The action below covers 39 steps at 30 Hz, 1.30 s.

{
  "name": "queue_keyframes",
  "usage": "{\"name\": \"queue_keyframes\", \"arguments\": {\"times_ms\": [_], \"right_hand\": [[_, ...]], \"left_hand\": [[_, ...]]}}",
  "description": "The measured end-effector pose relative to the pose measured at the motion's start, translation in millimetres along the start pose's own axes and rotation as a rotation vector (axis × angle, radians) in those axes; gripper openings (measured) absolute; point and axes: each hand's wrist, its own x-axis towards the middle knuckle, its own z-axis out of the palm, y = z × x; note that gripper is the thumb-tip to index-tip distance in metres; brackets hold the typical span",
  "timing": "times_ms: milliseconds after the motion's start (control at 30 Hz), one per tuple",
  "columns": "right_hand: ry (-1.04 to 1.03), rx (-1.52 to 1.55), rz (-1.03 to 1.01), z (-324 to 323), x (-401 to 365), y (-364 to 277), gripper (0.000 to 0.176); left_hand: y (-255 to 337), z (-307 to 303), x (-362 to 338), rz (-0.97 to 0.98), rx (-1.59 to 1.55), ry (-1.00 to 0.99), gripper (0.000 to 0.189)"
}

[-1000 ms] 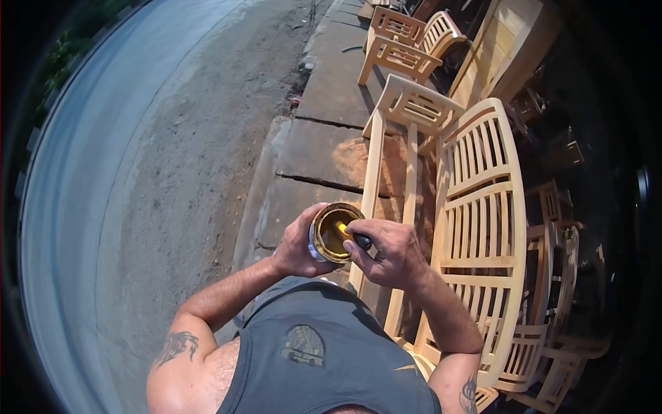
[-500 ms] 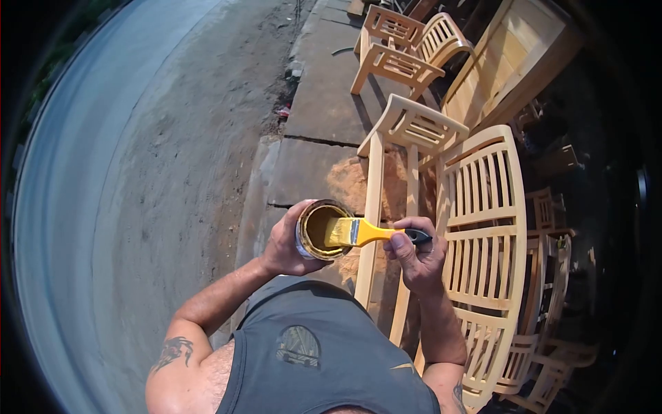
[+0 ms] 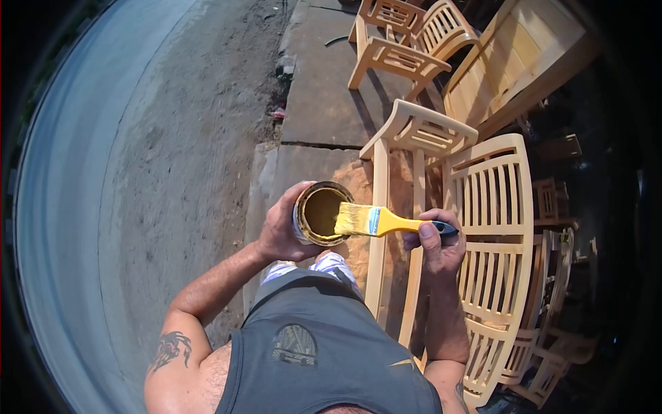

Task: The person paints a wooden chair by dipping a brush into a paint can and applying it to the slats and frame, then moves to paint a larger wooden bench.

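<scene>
My left hand [image 3: 281, 224] is wrapped round an open paint can [image 3: 301, 222], whose inside and rim are smeared with a brown-yellow liquid. A paintbrush [image 3: 394, 223] with a yellow handle and a dark tip is gripped near its end by my right hand [image 3: 439, 247]. Its pale, wet-looking bristles lie over the can's right rim, pointing left into the opening. Just beyond and beneath the brush stands a bare wooden bench frame [image 3: 378, 200] with a slatted back [image 3: 487, 196].
A slatted wooden armchair [image 3: 403, 52] stands farther off, beside a large wooden panel [image 3: 514, 58]. More wooden chairs [image 3: 517, 355] are stacked in shade at right. Orange-brown dust [image 3: 358, 183] covers part of the pavement. A dirt strip [image 3: 186, 138] and a road lie to the left.
The brush has moved right, its bristles drawn from inside the can to its rim. My right hand has shifted right with it; the can has tilted or moved slightly.
</scene>
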Motion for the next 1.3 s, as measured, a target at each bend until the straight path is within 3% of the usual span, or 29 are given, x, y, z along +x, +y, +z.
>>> {"name": "queue_keyframes", "arguments": {"times_ms": [467, 700, 1033, 1300], "right_hand": [[-0.120, 0.051, -0.101, -70.3, 212.5, 29.2, 0.020], [-0.004, 0.075, -0.088, -97.9, 293.5, 45.3, 0.021], [0.148, 0.441, 0.072, -67.5, 414.2, 136.1, 0.023], [0.236, 0.880, 0.291, -17.6, 531.2, 181.6, 0.018]], "left_hand": [[-94.9, 42.2, 168.5, -0.004, 0.001, 0.059, 0.118], [-128.0, 62.3, 239.1, -0.040, -0.005, 0.071, 0.118], [-228.7, 52.8, 336.0, -0.097, -0.170, 0.059, 0.119], [-318.6, -7.4, 454.8, -0.038, -0.136, 0.009, 0.113]]}}
